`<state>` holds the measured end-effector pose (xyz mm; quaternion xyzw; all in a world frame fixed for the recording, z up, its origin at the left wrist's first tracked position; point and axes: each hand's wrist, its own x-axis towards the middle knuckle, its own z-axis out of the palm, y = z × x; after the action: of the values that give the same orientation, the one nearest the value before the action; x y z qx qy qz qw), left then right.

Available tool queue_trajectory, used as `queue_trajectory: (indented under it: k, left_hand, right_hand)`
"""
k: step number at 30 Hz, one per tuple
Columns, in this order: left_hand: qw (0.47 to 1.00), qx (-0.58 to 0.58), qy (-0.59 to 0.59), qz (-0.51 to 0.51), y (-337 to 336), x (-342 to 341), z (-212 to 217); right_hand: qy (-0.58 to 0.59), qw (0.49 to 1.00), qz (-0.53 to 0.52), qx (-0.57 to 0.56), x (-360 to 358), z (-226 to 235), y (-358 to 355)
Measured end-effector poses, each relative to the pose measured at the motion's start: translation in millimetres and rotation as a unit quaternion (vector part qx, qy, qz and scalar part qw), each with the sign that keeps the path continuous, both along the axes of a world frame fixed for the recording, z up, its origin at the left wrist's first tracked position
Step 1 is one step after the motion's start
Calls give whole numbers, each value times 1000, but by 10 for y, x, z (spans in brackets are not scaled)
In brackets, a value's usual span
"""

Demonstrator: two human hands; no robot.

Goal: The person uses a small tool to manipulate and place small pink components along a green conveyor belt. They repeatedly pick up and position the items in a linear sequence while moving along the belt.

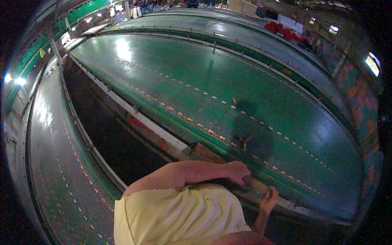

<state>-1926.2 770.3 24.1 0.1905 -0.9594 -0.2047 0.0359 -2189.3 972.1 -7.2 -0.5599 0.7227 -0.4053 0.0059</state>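
My left hand (238,172) reaches across in front of my body, its fingers curled over a brown wooden board (257,185) at the near edge of a long green table (183,77). The board's other part shows beyond that hand, up to the left. Just past its right end is my right hand (269,199), raised, with loosely bent fingers and nothing plainly in them. Small pale pink and white printed marks (210,131) run in rows along the tabletop. A small brown object (245,141) lies on the table within my shadow.
A second long table (47,118) with similar rows of marks runs on the left, beyond a dark gap (100,118). More long tables (220,26) stand behind. Pale rails (139,116) edge the tables. Red items (281,30) are piled at the far right.
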Motion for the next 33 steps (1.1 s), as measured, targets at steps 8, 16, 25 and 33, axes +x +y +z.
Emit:
queue_trajectory:
  k: [8, 16, 25, 33]
  left_hand:
    - [997, 54, -46, -1, 99, 144, 249]
    - [996, -5, 80, -24, 115, 121, 90]
    - [999, -1, 32, -28, 65, 92, 103]
    - [999, 32, 11, -18, 41, 143, 175]
  right_hand:
    - [-57, 998, 20, -9, 66, -52, 150]
    - [-100, 994, -17, -51, -65, -299, 83]
    - [59, 998, -3, 35, 26, 80, 222]
    - [-14, 999, -37, 8, 160, 71, 96]
